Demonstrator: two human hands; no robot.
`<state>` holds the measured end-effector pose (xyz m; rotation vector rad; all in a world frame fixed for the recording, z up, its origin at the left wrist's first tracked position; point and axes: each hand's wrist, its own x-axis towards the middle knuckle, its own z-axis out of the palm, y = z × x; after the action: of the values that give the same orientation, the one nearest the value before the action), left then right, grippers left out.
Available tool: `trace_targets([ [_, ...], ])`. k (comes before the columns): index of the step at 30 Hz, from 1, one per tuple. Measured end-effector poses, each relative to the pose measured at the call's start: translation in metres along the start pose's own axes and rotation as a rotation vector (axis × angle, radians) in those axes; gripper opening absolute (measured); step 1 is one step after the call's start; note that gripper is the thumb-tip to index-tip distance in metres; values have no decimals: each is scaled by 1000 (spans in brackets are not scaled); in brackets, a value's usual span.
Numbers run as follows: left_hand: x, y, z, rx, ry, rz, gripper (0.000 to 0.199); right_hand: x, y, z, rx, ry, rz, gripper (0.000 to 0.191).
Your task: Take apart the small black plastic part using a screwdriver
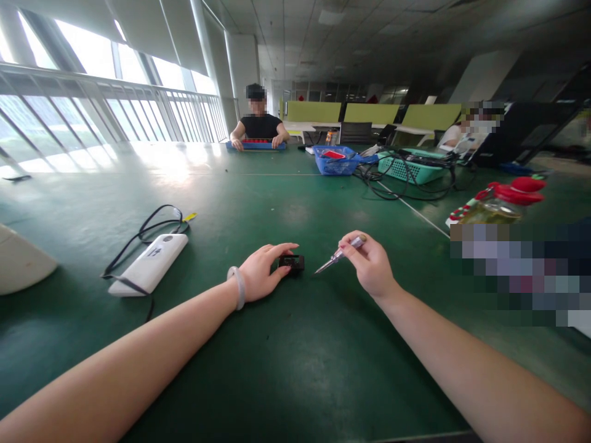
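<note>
On the green table, my left hand (264, 271) grips a small black rectangular part (295, 263) between thumb and fingers. The part has an opening in its upper face; its exact kind is too small to tell. A pale bangle (237, 288) circles my left wrist. To the right, my right hand (369, 263) is closed around the handle of a small screwdriver (333, 258). Its thin metal tip points down and left, a short way from the black part and apart from it.
A white power bank (154, 261) with a black cable lies left. Farther off stand a blue basket (336, 161) and a green basket (410, 169) with tangled cables. A red-lidded bottle (503, 206) is at right. Across the table a person (258, 126) holds a blue tray.
</note>
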<state>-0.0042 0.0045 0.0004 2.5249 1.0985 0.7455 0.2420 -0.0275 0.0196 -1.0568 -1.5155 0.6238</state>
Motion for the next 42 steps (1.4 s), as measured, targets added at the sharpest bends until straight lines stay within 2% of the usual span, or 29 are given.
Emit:
trace_targets([
  [4,-1,-1,-2,-38,-7,26,48,-1,-2,0,3,-1,-3,14],
  [12,-1,-2,-7,-53,-104,53,51,-3,-4,1,40,-22,-27,13],
  [16,0,-6,-4,-32,-104,60,49,-4,-6,1,49,-42,-41,13],
  [20,2,-9,-3,25,-72,21,49,-5,-9,1,39,-44,-62,14],
  [27,3,-2,-4,67,-173,-15,62,-8,-14,2,-7,-91,-119,12],
  [34,4,-3,-2,94,-160,-21,58,-14,-21,6,-179,-273,-317,5],
  [38,5,-3,-2,90,-156,-39,52,-16,-28,7,-305,-368,-588,8],
  [42,5,-2,-2,86,-156,-44,49,-21,-41,12,-537,-547,-864,9],
])
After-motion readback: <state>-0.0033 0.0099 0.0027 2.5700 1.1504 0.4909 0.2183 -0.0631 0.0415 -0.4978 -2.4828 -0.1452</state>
